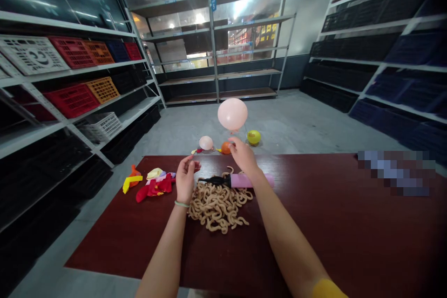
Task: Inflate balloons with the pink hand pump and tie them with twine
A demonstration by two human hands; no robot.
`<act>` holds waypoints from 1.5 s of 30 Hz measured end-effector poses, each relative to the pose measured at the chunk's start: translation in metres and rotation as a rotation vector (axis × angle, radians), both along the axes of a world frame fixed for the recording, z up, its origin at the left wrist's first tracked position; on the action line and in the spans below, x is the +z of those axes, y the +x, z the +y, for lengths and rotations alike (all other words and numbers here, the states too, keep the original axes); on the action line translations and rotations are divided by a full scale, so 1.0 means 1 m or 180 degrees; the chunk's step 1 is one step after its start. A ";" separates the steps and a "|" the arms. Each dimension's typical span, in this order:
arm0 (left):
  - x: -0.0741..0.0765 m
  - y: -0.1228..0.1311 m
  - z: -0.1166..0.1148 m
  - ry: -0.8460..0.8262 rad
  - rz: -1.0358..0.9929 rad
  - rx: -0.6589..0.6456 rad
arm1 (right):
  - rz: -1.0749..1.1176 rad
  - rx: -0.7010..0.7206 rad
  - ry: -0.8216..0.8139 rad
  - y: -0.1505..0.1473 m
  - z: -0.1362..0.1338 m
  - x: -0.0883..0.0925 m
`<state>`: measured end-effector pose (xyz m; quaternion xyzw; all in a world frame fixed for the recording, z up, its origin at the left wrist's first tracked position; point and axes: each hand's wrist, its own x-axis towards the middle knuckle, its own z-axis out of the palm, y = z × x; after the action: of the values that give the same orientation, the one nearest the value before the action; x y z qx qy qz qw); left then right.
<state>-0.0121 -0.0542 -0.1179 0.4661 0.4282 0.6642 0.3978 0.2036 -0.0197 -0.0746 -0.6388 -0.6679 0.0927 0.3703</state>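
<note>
My left hand (186,178) is above the left end of the pile, fingers loosely bent and apart, holding nothing visible. Beyond the pile my right hand (243,156) reaches forward, fingers slightly curled and apart. A pale pink inflated balloon (232,114) appears just past its fingertips, neck down; I see no clear contact. Between my arms lies a heap of tan, curly worm-like pieces (217,207). On it rests a pink and black balloon pump (240,180), partly hidden by my right wrist. Deflated red, yellow and lilac balloons (159,184) lie left of my left hand.
A yellow and an orange limp balloon (132,179) lie on the dark red table (314,223). Past its far edge are a small pale balloon (206,143), an orange balloon (226,148) and a yellow-green one (253,137). Shelves with crates (71,100) line the room.
</note>
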 end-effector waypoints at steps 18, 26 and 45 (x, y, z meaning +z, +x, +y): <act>0.011 0.007 -0.016 0.0603 0.2125 -0.0139 | -0.1455 0.1159 0.0854 -0.025 -0.100 -0.054; 0.005 -0.088 -0.042 0.0670 0.2616 0.1040 | -0.1363 0.1910 0.0914 -0.091 -0.102 -0.044; -0.033 -0.119 -0.056 0.0308 0.3436 0.1259 | -0.1419 0.2182 0.0746 -0.115 -0.100 -0.075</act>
<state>-0.1308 -0.1103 -0.1511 0.6677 0.6187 0.4128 -0.0305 0.0882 -0.1201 -0.1495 -0.3378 -0.9115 -0.0065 0.2347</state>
